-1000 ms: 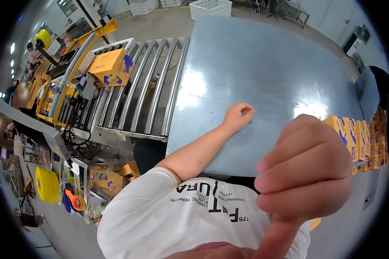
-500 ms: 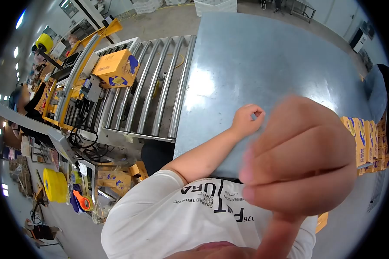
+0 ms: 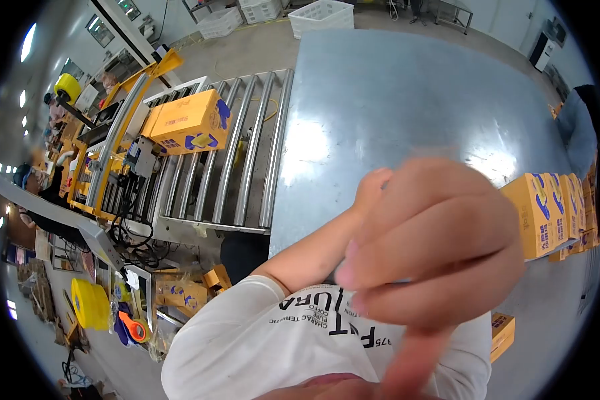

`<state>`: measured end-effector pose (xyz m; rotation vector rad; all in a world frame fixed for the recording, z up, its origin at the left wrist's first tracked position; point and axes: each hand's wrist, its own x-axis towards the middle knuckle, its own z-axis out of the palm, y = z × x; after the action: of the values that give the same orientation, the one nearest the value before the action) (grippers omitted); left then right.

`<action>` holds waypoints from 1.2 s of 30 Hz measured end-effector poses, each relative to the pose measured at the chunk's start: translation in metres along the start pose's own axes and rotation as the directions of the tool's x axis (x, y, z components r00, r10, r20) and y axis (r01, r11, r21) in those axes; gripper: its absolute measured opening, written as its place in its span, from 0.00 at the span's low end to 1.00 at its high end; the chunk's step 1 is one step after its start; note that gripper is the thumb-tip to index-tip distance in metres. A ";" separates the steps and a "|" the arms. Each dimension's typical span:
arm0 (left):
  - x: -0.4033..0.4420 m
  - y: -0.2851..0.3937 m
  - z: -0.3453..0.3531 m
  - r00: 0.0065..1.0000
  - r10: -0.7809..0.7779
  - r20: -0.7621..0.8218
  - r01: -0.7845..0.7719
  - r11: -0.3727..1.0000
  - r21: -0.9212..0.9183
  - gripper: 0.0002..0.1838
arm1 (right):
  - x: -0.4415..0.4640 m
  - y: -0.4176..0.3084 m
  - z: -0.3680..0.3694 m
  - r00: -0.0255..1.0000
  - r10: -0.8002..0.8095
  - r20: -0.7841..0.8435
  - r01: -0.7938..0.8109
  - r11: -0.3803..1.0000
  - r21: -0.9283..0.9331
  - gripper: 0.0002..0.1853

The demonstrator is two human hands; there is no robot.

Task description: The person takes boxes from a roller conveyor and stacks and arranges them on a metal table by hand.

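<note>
My right hand (image 3: 437, 243) is raised close to the camera, blurred, its fingers curled into a fist with nothing visible in it. Behind it, partly covered, my left hand (image 3: 370, 190) lies at the near part of the grey metal table (image 3: 380, 87). The bit of its fingers that shows is curled, and no object is seen there. My left forearm reaches across the table's near edge. A yellow carton (image 3: 187, 121) with blue print sits on the roller conveyor (image 3: 250, 160) to the left, away from both hands.
Yellow cartons (image 3: 537, 213) stand in a row at the table's right edge, near another person's blue sleeve (image 3: 577, 130). A yellow-framed machine (image 3: 107, 167) straddles the conveyor. Tape rolls (image 3: 90, 303) and orange-handled scissors (image 3: 135, 328) are at lower left. White crates (image 3: 320, 17) are behind.
The carton has moved right along the rollers, out from the machine. My right fist has shifted left and now covers much of my left hand. The camera view has shifted slightly.
</note>
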<state>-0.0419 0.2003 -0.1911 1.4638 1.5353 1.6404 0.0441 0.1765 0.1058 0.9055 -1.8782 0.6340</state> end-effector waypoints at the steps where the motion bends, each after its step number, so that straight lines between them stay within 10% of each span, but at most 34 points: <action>1: 0.000 0.002 0.000 1.000 0.004 0.001 -0.004 1.000 0.000 0.05 | -0.001 -0.002 0.004 1.000 -0.007 -0.002 0.007 1.000 -0.008 0.28; 12: 0.000 0.018 -0.002 0.990 0.129 -0.056 -0.127 0.991 0.036 0.05 | -0.004 0.001 0.017 0.942 -0.153 -0.298 0.166 0.986 0.020 0.31; 17: -0.001 0.008 -0.006 0.984 0.179 -0.023 -0.178 0.983 0.044 0.05 | -0.056 -0.004 0.012 0.942 0.320 -0.102 -0.336 0.895 -0.293 0.28; 19: -0.004 0.008 -0.006 0.980 0.200 -0.025 -0.198 0.978 0.070 0.06 | -0.107 0.005 0.049 0.858 0.513 0.033 -0.416 0.731 -0.541 0.28; 21: -0.001 0.012 -0.004 0.972 0.231 -0.036 -0.226 0.970 0.093 0.06 | -0.165 0.008 0.092 0.442 0.812 0.380 -0.397 0.557 -0.729 0.26; 24: -0.006 0.016 -0.002 0.984 0.176 0.033 -0.178 0.981 0.078 0.05 | -0.228 0.002 0.122 0.698 0.708 0.109 -0.489 0.582 -0.650 0.25; 36: -0.005 0.006 0.000 0.969 0.216 0.121 -0.229 0.969 0.098 0.05 | -0.226 -0.001 0.132 0.701 0.712 0.021 -0.517 0.529 -0.673 0.22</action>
<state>-0.0388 0.1939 -0.1878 1.8124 1.4660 1.5875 0.0447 0.1518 -0.1551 -0.1824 -2.4860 0.2136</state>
